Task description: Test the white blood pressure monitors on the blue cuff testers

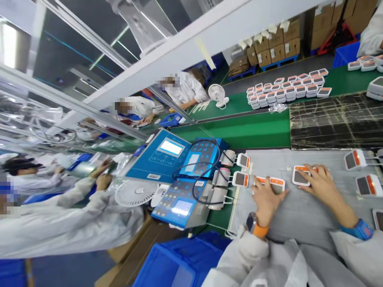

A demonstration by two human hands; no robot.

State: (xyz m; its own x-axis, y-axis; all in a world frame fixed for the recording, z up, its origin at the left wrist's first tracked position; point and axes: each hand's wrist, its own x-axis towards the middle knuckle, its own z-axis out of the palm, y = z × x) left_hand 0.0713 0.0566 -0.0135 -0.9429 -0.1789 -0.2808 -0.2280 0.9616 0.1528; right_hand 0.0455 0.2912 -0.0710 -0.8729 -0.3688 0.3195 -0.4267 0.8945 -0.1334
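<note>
My left hand (266, 201) lies over two small white devices with dark faces and orange strips, its fingers spread and its thumb stretched to the right. The right-hand one of these devices (277, 185) shows beside my fingers. To the right, my right hand (323, 185) reaches over another white device (301, 176), with its fingers apart and touching it. Part of one more device shows beneath that hand, mostly hidden. All of these rest on a grey mat (289, 217). Near my left hand, a similar device (240, 179) is joined to a cable-fed holder.
Blue test instruments (179, 203) with black cables stand left of the mat. More devices (368, 185) sit at the right edge. Beyond a green belt (254, 135) are rows of devices (290, 93). A blue bin (170, 263) is below. Co-workers (187, 89) work nearby.
</note>
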